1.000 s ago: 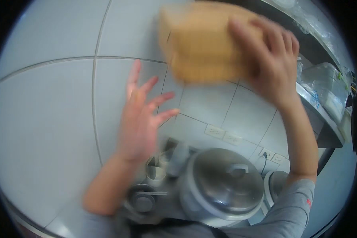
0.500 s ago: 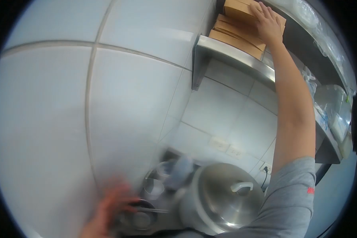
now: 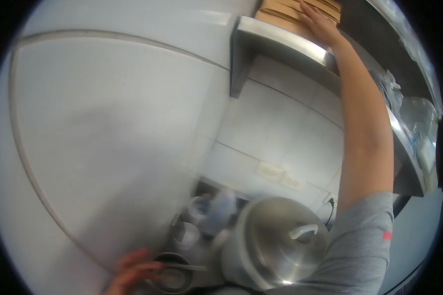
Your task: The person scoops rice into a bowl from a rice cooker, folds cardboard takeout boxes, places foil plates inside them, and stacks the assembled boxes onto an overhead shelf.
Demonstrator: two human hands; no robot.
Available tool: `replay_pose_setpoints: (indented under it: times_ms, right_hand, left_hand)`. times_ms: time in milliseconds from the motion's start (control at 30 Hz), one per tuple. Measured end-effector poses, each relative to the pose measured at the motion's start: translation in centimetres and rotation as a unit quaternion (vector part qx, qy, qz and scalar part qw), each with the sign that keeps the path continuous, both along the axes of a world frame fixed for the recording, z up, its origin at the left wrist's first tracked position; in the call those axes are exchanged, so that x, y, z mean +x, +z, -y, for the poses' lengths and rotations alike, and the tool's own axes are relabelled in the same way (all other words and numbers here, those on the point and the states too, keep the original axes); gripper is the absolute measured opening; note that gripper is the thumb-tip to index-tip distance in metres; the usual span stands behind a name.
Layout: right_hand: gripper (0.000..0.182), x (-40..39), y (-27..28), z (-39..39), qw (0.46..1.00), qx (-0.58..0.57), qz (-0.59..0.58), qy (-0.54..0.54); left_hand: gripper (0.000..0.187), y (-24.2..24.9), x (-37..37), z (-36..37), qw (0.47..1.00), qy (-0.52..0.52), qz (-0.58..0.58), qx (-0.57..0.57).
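High on the metal shelf (image 3: 285, 42) lies a stack of folded brown cardboard boxes (image 3: 275, 15). My right hand (image 3: 322, 25) reaches up to it, fingers stretched flat against the front of the stack. Low at the left, my left hand (image 3: 133, 268) is open and somewhat blurred, its fingers spread beside a dark-rimmed metal bowl (image 3: 176, 282). A thin, light-coloured utensil (image 3: 189, 267) lies across that bowl, and my fingertips overlap its left end in this view.
A large lidded metal pot (image 3: 275, 236) stands right of the bowl. Behind the bowl are white cups (image 3: 185, 235) and a bluish blurred item (image 3: 220, 214). Tiled wall (image 3: 113, 128) rises at left; plastic bags (image 3: 391, 91) and a clear container (image 3: 421, 118) are on the right shelf.
The view has tilted, so the shelf and boxes sit higher in frame. My right hand has moved down the front of the stack. My left hand is lower, nearer the bowl.
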State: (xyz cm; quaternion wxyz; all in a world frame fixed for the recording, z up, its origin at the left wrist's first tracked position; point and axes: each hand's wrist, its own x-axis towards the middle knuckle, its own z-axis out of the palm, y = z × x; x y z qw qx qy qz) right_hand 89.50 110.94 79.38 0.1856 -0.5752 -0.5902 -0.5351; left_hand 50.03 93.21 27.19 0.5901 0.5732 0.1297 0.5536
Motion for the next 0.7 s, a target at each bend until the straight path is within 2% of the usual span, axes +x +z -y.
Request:
replay_pose_setpoints:
  times_ms: [67,100,133,200,233,267,300,333,367,400,467,567,600,700]
  right_hand:
    - [0.055,0.3,-0.3,0.8,0.993,0.006,-0.011,0.113]
    - [0.056,0.6,-0.3,1.5,0.986,0.012,-0.014,0.169]
    - [0.071,0.2,-0.8,3.3,0.980,0.050,-0.042,0.190]
    - [0.058,2.1,-0.2,5.6,0.995,0.059,-0.070,-0.050]
    - [0.053,3.2,0.0,7.0,0.980,0.059,-0.083,-0.171]
    - [0.054,4.9,-0.7,8.9,0.975,0.035,-0.047,-0.215]
    - [0.049,6.8,-1.5,10.4,0.963,0.012,-0.038,-0.266]
    - [0.044,8.7,-2.1,11.7,0.949,-0.014,-0.029,-0.314]
    - [0.041,10.6,-2.2,13.4,0.947,-0.054,-0.075,-0.307]
    - [0.038,12.6,-2.2,15.0,0.943,-0.096,-0.120,-0.294]
    - [0.036,18.9,-1.0,16.1,0.959,-0.091,-0.102,-0.247]
    - [0.039,20.3,-1.8,17.4,0.963,-0.046,-0.143,-0.222]
    - [0.035,20.5,-1.6,17.2,0.961,-0.056,-0.150,-0.224]
    - [0.039,24.2,0.5,13.8,0.953,-0.047,-0.170,-0.246]
  left_hand:
    - [0.054,0.8,0.0,-0.5,0.999,0.019,0.000,0.032]
    - [0.055,-0.4,-0.3,-0.9,1.000,0.021,-0.010,-0.020]
    - [0.061,-0.6,-0.4,-1.0,0.997,0.026,-0.020,-0.066]
    - [0.080,-0.5,-0.6,-1.2,0.987,0.035,-0.032,-0.152]
    - [0.089,-0.6,-0.6,-1.2,0.992,0.034,-0.045,-0.112]
    - [0.098,-0.6,-0.6,-1.3,0.995,0.034,-0.057,-0.072]
    - [0.103,-1.0,-0.9,-1.6,0.996,0.028,-0.075,0.048]
    - [0.107,-1.0,-0.9,-1.4,0.990,0.030,-0.091,0.099]
    - [0.112,-0.9,-0.8,-1.2,0.983,0.032,-0.104,0.149]
    - [0.115,-0.3,-0.7,-0.8,0.984,0.046,-0.116,0.129]
    - [0.118,0.7,-0.6,-0.3,0.985,0.059,-0.121,0.111]
    - [0.117,1.5,0.0,-0.5,0.988,0.060,-0.104,0.096]
    - [0.119,1.4,0.2,-0.6,0.990,0.068,-0.094,0.075]
    - [0.113,0.5,0.0,-1.0,0.992,0.069,-0.083,0.058]
